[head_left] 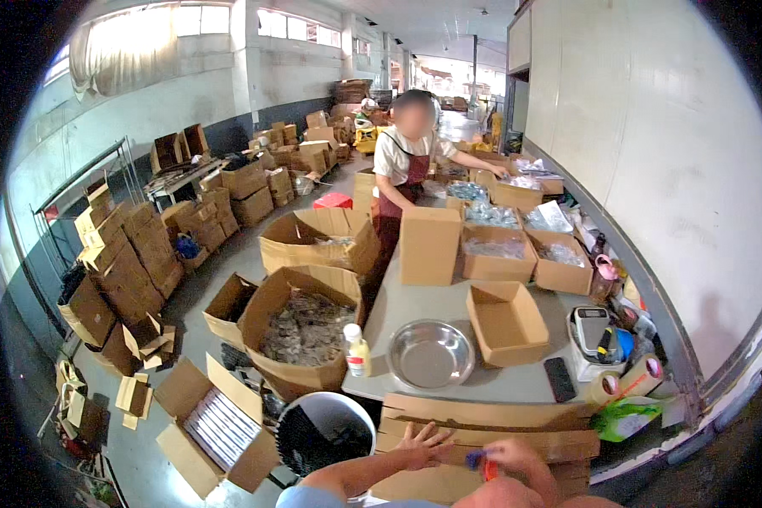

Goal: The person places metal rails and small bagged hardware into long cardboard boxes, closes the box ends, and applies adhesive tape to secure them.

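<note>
My left hand point(423, 447) lies flat with its fingers spread, pressing on brown flattened cardboard point(516, 416) at the near edge of the table. Just right of it, my right hand point(523, 460) is closed around a small blue and red tool point(476, 460). Its exact kind I cannot make out, since the fingers cover part of it. The tool is held over the cardboard. Beyond the cardboard stand a shiny metal bowl point(432, 354) and an open brown box point(508, 323), with a dark phone point(559, 379) lying to their right.
Across the table, a person point(412, 161) in a dark red apron reaches into boxes of bagged parts point(493, 245). A bottle point(356, 351) stands at the table's left edge. A bucket point(326, 433) and large cartons point(305, 326) flank it; tape rolls point(639, 377) lie right.
</note>
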The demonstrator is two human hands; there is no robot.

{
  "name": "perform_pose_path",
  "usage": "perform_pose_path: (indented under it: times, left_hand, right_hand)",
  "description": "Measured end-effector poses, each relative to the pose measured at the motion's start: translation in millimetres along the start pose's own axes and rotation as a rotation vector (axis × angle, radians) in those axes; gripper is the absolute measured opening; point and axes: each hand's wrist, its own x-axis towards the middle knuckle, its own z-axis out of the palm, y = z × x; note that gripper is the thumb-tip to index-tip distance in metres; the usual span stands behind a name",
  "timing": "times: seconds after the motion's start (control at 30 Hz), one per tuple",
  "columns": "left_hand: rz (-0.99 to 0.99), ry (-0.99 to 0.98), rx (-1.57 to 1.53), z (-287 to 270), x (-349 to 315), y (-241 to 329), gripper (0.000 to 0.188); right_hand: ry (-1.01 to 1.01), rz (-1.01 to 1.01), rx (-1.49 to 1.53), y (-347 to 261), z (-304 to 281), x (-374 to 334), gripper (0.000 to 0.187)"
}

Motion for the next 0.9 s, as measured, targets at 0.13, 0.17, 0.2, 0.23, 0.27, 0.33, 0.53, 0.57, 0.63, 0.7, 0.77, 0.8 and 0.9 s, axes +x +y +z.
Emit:
perform_pose_path:
  times: [0.13, 0.17, 0.2, 0.23, 0.27, 0.33, 0.53, 0.57, 0.63, 0.7, 0.77, 0.8, 0.9]
  left_hand:
    - [-0.009, 0.069, -0.008, 40.2, -25.8, -32.6, 0.066]
    - [-0.012, 0.096, -0.023, 42.0, -28.2, -31.7, 0.066]
    - [-0.017, 0.124, -0.045, 44.4, -29.4, -30.4, 0.065]
    - [-0.002, 0.111, -0.063, 49.2, -31.4, -30.6, 0.066]
    - [0.009, 0.105, -0.067, 53.6, -32.9, -30.4, 0.066]
    - [-0.026, 0.171, -0.083, 59.6, -32.5, -25.1, 0.067]
    - [0.011, 0.237, -0.042, 70.7, -28.8, -39.9, 0.069]
    - [-0.002, 0.195, -0.105, 71.0, -22.9, -43.0, 0.068]
    - [-0.019, 0.155, -0.133, 63.8, -18.3, -44.8, 0.067]
    - [0.018, 0.118, -0.126, 53.7, -24.5, -43.7, 0.067]
    - [-0.017, 0.201, -0.136, 47.8, -18.0, -50.7, 0.068]
    - [-0.046, 0.251, -0.139, 51.7, -21.4, -49.2, 0.068]
    - [-0.04, 0.272, -0.137, 57.7, -19.9, -43.3, 0.068]
  right_hand:
    - [0.753, -0.095, -0.131, -85.5, 28.3, 62.9, 0.023]
    - [0.926, -0.168, -0.227, -84.5, 40.7, 80.1, 0.023]
    - [0.928, -0.167, -0.226, -83.9, 51.3, 87.7, 0.023]
    - [0.705, 0.072, -0.277, -80.0, 62.6, 88.7, 0.029]
    - [0.472, 0.307, -0.319, -75.9, 70.5, 89.9, 0.036]
    - [0.402, 0.384, -0.378, -60.1, 71.5, 103.9, 0.036]
    - [0.601, 0.331, -0.28, -60.7, 83.6, 106.4, 0.032]
    - [0.701, 0.196, -0.243, -56.2, 91.8, 103.4, 0.033]
    - [0.638, 0.234, -0.166, -75.4, 101.4, 83.9, 0.037]
    - [0.438, 0.398, -0.16, -103.9, 102.7, 47.6, 0.04]
    - [0.47, 0.312, -0.21, -83.2, 134.7, 22.6, 0.047]
    - [0.458, 0.342, -0.188, -85.9, 144.4, 14.1, 0.047]
    - [0.494, 0.31, -0.116, -85.2, 136.4, 25.9, 0.04]
